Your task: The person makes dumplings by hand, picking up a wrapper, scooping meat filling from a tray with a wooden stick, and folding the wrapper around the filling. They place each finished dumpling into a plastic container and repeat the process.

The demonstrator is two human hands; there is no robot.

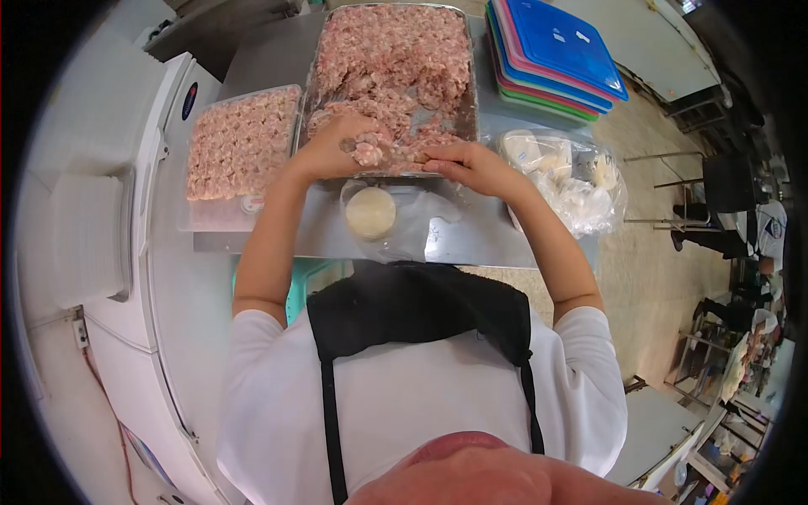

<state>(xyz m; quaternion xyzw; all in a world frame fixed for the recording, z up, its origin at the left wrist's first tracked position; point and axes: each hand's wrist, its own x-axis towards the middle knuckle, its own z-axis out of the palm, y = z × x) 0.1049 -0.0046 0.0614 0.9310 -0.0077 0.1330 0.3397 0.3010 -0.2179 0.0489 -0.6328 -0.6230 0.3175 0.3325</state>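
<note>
A deep metal tray (477, 93) holds a large mass of pink minced meat (391, 42). At its near edge my left hand (335, 150) is closed around a lump of the meat. My right hand (475, 166) is beside it, fingers pinched together at the meat; what they grip is too small to make out. Just below the hands, a stack of round pale dough wrappers (370, 213) lies on a clear plastic bag (412, 240). To the left, a clear plastic tray (215, 220) carries tight rows of meat-filled dumplings (240, 143).
Everything stands on a metal table (320, 227). At the right, a clear bag (589, 198) holds more wrapper stacks. Behind it are piled coloured plastic lids (564, 46). A white refrigerator (160, 252) stands close on the left. Other people (762, 236) are farther off at the right.
</note>
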